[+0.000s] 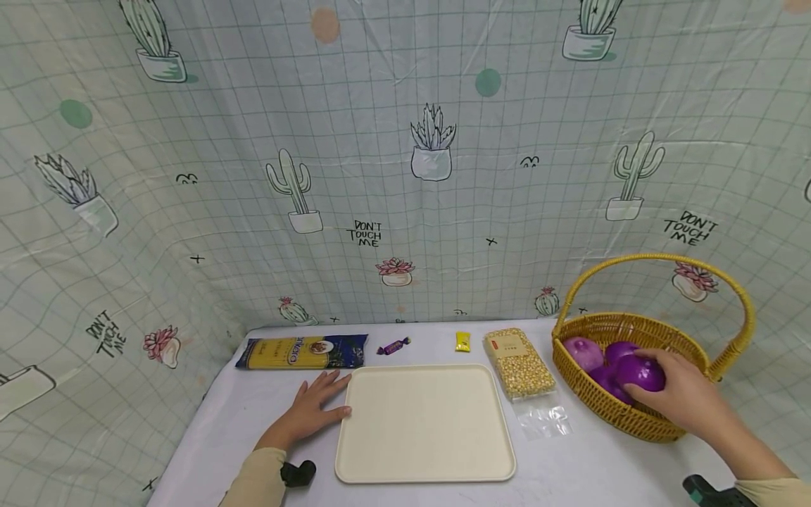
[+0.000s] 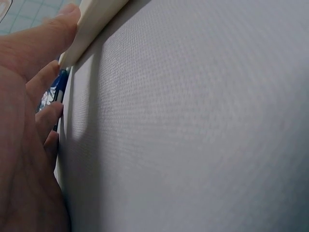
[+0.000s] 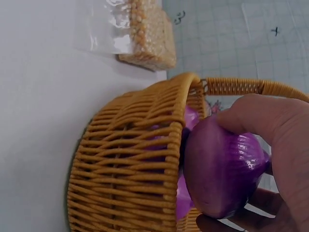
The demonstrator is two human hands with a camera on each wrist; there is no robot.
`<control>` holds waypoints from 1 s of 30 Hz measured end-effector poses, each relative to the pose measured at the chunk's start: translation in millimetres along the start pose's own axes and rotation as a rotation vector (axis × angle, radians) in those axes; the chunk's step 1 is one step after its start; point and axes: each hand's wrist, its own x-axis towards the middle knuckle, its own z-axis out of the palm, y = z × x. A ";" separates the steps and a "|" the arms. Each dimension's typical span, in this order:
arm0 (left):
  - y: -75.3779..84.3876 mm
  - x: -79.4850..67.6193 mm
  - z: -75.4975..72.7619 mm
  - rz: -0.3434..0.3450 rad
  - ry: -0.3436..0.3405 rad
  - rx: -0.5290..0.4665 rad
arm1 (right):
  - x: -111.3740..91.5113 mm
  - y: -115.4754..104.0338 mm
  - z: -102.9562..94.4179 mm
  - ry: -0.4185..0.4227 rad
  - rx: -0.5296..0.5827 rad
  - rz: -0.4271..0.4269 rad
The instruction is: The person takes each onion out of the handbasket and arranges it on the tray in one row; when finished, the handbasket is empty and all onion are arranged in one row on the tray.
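Observation:
My right hand (image 1: 687,394) grips a shiny purple onion (image 1: 641,372) at the wicker basket (image 1: 643,425). In the right wrist view the thumb and fingers wrap this onion (image 3: 217,166) beside the basket's rim. Several more purple onions (image 1: 583,353) lie in the basket, partly hidden by the held one. My left hand (image 1: 307,413) rests with spread fingers at the left edge of a cream tray (image 1: 426,426). In the left wrist view its thumb (image 2: 46,38) touches the side of the tray (image 2: 94,21).
Behind the tray are a pasta packet (image 1: 300,353), a purple-wrapped candy (image 1: 394,346) and a small yellow packet (image 1: 463,342). A bag of corn kernels (image 1: 519,362) lies between tray and basket. The basket's tall handle (image 1: 659,257) arches above it. A patterned curtain (image 1: 405,204) hangs behind the table.

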 end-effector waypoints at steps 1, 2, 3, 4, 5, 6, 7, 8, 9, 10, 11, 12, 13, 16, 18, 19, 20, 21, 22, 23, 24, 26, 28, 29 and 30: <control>-0.4 0.2 0.0 0.005 0.003 -0.002 | -0.2 -1.8 0.2 0.004 0.006 -0.005; -0.8 0.5 0.2 0.007 0.002 -0.002 | -0.3 -3.8 0.5 0.008 0.013 -0.011; -1.0 0.4 0.2 0.008 0.002 -0.003 | -0.5 -5.7 0.6 0.013 0.020 -0.018; -1.1 0.2 0.2 0.010 0.001 -0.003 | -0.8 -7.9 0.8 0.015 0.031 -0.024; -1.6 0.3 0.4 0.013 0.002 -0.003 | -1.0 -10.0 0.9 0.015 0.039 -0.029; -2.0 0.5 0.6 0.015 0.002 -0.002 | -1.1 -11.8 0.8 0.014 0.047 -0.037; -2.1 0.5 0.8 0.012 0.000 -0.003 | -1.2 -13.6 1.3 0.014 0.053 -0.043; -2.1 0.4 0.8 0.008 -0.003 -0.003 | -1.5 -15.6 1.9 0.012 0.058 -0.046; -1.9 0.3 0.8 0.008 -0.003 -0.005 | -1.8 -17.5 2.7 0.012 0.059 -0.050; -1.9 0.4 0.9 0.009 -0.003 -0.004 | -1.7 -19.4 3.0 0.006 0.060 -0.050; -1.9 0.5 0.9 0.013 0.001 -0.002 | -1.8 -21.3 3.5 0.002 0.059 -0.050; -1.7 0.4 0.8 0.011 0.000 -0.003 | -2.0 -23.4 4.3 0.002 0.056 -0.051; -1.2 0.2 0.7 0.009 0.001 -0.004 | -2.2 -25.3 5.1 0.002 0.055 -0.050; -1.3 0.1 0.9 0.003 0.002 0.000 | -3.0 -31.7 6.4 -0.005 0.056 -0.051; -1.3 -0.2 1.1 -0.006 0.000 0.001 | -3.7 -35.9 7.5 -0.008 0.055 -0.055; -1.4 -0.4 1.2 -0.008 0.001 0.002 | -4.0 -38.0 7.7 -0.012 0.058 -0.056; -1.4 -0.6 1.3 -0.010 0.001 0.004 | -4.3 -40.2 8.1 -0.015 0.059 -0.058; -1.5 -0.4 1.4 -0.010 0.003 0.003 | -4.5 -42.4 8.5 -0.016 0.060 -0.061; -1.3 -0.6 1.4 -0.011 0.004 0.003 | -4.6 -44.4 9.1 -0.014 0.063 -0.067; -1.2 -0.7 1.5 -0.013 0.005 0.004 | -4.8 -46.3 9.8 -0.012 0.066 -0.072; -1.4 -0.5 1.8 -0.014 0.006 0.005 | -4.9 -48.2 10.6 -0.010 0.068 -0.078; -1.8 -0.2 2.3 -0.016 0.008 0.004 | -5.2 -51.6 12.4 -0.003 0.074 -0.093; -2.1 0.0 2.7 -0.016 0.006 0.005 | -5.8 -55.1 14.4 0.000 0.081 -0.102; -2.4 0.1 2.9 -0.016 0.005 0.006 | -5.9 -56.6 15.4 -0.001 0.079 -0.102; -2.6 0.3 3.0 -0.015 0.005 0.006 | -6.1 -58.2 16.3 0.001 0.077 -0.106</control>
